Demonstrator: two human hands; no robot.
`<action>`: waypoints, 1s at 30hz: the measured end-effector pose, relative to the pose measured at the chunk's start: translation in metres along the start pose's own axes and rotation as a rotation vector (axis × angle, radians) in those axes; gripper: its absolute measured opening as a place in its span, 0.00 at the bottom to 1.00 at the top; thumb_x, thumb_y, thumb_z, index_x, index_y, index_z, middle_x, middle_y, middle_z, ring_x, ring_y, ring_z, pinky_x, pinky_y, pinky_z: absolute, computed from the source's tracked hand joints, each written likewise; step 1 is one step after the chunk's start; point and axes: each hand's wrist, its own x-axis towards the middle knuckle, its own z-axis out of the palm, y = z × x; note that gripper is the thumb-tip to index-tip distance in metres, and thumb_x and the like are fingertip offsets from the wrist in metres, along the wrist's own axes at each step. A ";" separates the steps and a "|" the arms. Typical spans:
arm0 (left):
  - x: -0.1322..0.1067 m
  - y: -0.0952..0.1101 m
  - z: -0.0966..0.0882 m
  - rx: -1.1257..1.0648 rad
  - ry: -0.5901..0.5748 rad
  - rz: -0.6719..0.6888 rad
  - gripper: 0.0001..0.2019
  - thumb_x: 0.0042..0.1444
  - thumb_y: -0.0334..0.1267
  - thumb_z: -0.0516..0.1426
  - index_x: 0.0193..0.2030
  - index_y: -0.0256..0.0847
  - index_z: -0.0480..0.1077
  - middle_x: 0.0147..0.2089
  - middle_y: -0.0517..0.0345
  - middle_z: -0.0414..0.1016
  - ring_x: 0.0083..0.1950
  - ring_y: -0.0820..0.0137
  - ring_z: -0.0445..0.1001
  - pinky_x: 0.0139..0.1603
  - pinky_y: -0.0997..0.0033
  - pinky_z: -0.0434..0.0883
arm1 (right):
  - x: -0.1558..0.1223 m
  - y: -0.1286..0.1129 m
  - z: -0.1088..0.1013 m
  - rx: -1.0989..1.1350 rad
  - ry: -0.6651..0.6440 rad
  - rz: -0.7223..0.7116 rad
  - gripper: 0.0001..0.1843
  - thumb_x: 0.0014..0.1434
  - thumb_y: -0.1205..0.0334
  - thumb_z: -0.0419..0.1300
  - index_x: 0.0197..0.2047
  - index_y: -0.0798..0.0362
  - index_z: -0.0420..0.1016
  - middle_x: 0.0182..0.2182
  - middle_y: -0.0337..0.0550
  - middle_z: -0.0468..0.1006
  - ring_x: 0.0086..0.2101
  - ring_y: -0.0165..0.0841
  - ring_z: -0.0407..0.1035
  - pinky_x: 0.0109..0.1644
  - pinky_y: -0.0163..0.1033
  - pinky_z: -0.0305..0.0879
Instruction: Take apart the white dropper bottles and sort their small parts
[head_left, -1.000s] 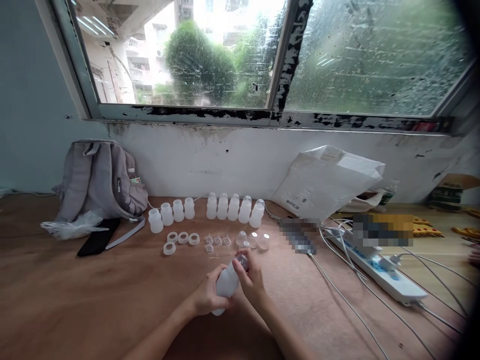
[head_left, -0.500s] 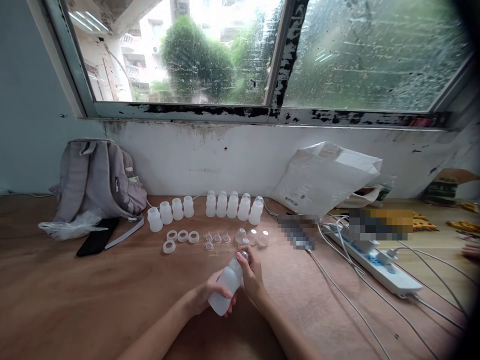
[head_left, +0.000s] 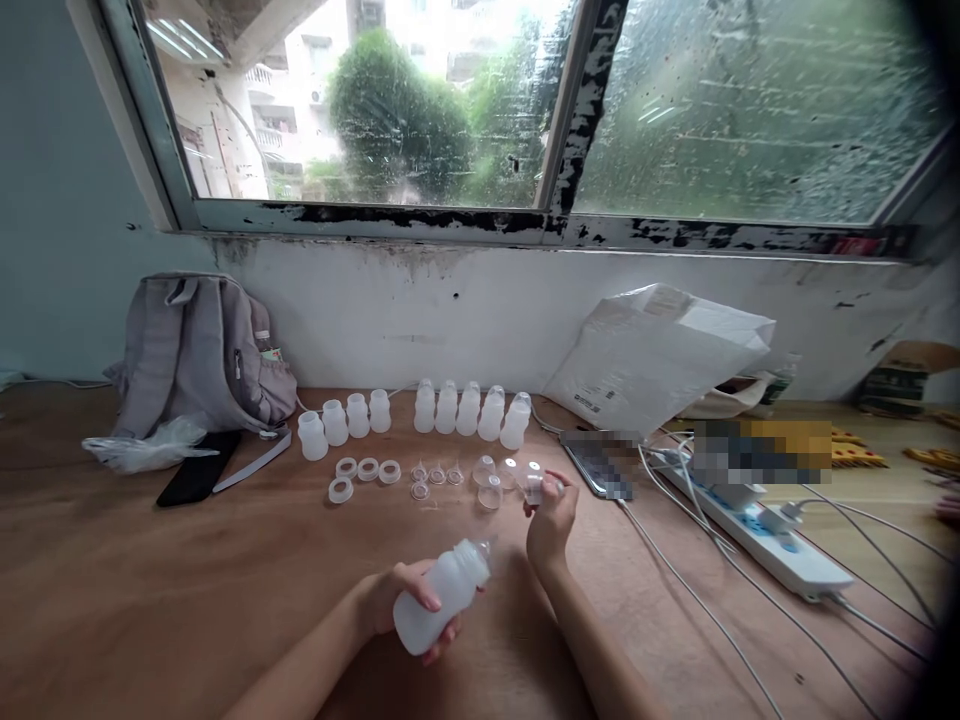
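Note:
My left hand (head_left: 420, 610) is wrapped round a frosted baby bottle (head_left: 441, 598), tilted with its top to the upper right. A collar and a clear teat (head_left: 484, 550) top this bottle. My right hand (head_left: 551, 510) is at the rightmost clear bottle cap (head_left: 533, 480), its fingers closed around the cap's side. Other clear caps (head_left: 490, 491) sit just left of it. Farther left lie several clear teats (head_left: 436, 474) and several white collar rings (head_left: 367, 469). Behind them stand several open bottles (head_left: 334, 424) and a row of capped bottles (head_left: 469, 408).
A backpack (head_left: 199, 350), a plastic bag (head_left: 150, 445) and a black flat object (head_left: 196, 470) lie at left. To the right are a phone (head_left: 596, 470), a white bag (head_left: 660, 350), and a power strip (head_left: 795, 565) with cables. Part of another person's hand shows at the far right edge.
My right hand has left the top of the held bottle and moved up and right to the clear caps. My left hand has lowered the bottle slightly leftward; its teat now shows.

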 end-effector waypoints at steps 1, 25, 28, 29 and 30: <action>-0.001 0.000 0.000 -0.004 0.037 0.039 0.29 0.36 0.31 0.51 0.51 0.34 0.59 0.25 0.54 0.69 0.19 0.69 0.68 0.17 0.72 0.65 | 0.008 0.002 -0.003 -0.062 0.043 -0.010 0.17 0.52 0.49 0.50 0.41 0.51 0.59 0.21 0.32 0.63 0.18 0.26 0.57 0.21 0.31 0.55; 0.001 0.008 -0.002 -0.052 0.417 0.381 0.23 0.48 0.35 0.50 0.53 0.37 0.55 0.32 0.55 0.64 0.28 0.72 0.66 0.25 0.73 0.64 | 0.040 0.052 -0.020 -0.764 -0.268 -0.177 0.20 0.41 0.53 0.57 0.37 0.55 0.67 0.33 0.47 0.72 0.36 0.41 0.65 0.42 0.44 0.57; 0.002 0.009 -0.002 -0.051 0.422 0.383 0.23 0.48 0.35 0.50 0.53 0.37 0.55 0.32 0.55 0.65 0.28 0.72 0.66 0.26 0.72 0.64 | 0.039 0.054 -0.019 -0.742 -0.287 -0.185 0.19 0.42 0.54 0.57 0.38 0.55 0.66 0.34 0.47 0.71 0.36 0.40 0.65 0.42 0.44 0.57; 0.002 0.009 -0.002 -0.050 0.425 0.383 0.23 0.48 0.35 0.50 0.52 0.37 0.55 0.32 0.56 0.65 0.28 0.72 0.66 0.26 0.72 0.64 | 0.039 0.054 -0.018 -0.735 -0.290 -0.187 0.20 0.42 0.55 0.57 0.39 0.55 0.66 0.34 0.47 0.71 0.37 0.40 0.64 0.43 0.45 0.57; 0.002 0.009 -0.001 -0.048 0.429 0.384 0.22 0.48 0.35 0.50 0.52 0.38 0.56 0.32 0.56 0.65 0.28 0.72 0.67 0.26 0.72 0.64 | 0.038 0.052 -0.018 -0.730 -0.278 -0.199 0.21 0.42 0.55 0.57 0.40 0.55 0.66 0.35 0.47 0.71 0.37 0.41 0.64 0.43 0.45 0.57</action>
